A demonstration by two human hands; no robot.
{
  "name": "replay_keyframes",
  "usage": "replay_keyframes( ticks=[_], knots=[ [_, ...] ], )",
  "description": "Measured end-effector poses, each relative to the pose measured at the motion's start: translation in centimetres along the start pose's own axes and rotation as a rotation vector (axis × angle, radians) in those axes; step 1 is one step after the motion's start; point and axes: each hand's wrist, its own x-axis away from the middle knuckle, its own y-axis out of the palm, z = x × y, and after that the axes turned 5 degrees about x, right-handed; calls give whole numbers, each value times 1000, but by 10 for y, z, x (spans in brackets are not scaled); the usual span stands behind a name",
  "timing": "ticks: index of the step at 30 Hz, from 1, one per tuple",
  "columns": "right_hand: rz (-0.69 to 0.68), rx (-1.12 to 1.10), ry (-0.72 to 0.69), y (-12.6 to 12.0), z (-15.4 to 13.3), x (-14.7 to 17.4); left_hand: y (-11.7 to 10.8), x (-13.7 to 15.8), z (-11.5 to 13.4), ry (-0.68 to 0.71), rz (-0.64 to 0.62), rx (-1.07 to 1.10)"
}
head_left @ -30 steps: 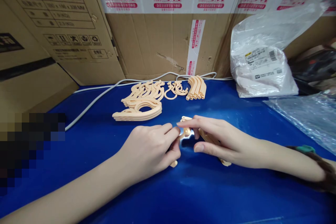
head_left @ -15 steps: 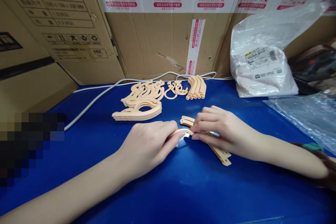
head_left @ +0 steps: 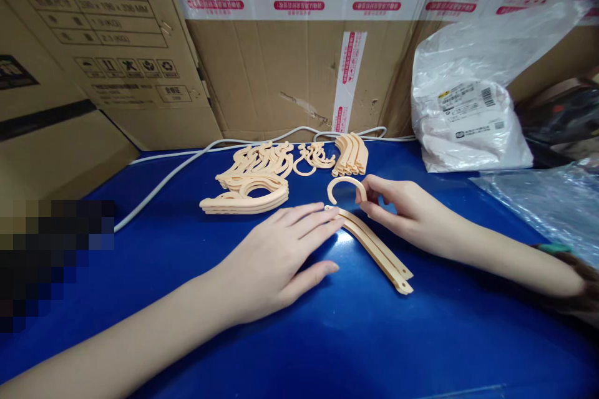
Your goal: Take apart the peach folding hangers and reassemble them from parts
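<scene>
Between the thumb and fingers of my right hand [head_left: 397, 202] is a cream plastic hanger hook [head_left: 345, 181], its curve facing up above the table. My left hand [head_left: 294, 249] is spread out, palm down, with its fingertips at the upper end of two curved hanger arms [head_left: 374, 252]. These arms lie side by side, slanting down to the right, with small holes at their lower ends. Whether my left fingertips press on them or only hover, I cannot tell.
Behind my hands lie a stack of hanger pieces [head_left: 248, 199], a pile of curved parts [head_left: 262, 159], loose hooks [head_left: 313, 159] and a bundle of hanger arms [head_left: 349, 156]. A white cable [head_left: 173, 190], cardboard boxes [head_left: 276, 75] and a white plastic bag [head_left: 468, 118] border the blue table [head_left: 355, 349].
My left hand has let go of the hook and opened flat. My right hand has lifted the hook up and away, so the two hanger arms now show more fully.
</scene>
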Motion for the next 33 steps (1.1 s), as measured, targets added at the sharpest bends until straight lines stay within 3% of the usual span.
replay_keyframes(
  ticks=[6,13,23,28,33],
  knots=[
    [-62,98,78,5,-5,2,0,-2,1,28,-19,-51],
    [-103,223,16,6,-4,1,-5,-2,-1,35,-25,-132],
    [-186,268,-126,-7,15,-3,-10,2,-4,-98,-39,91],
    [-137,287,-247,-5,21,-5,-9,3,-5,-122,15,83],
    [-48,422,-307,-5,18,-6,-8,1,-3,-245,86,28]
  ],
)
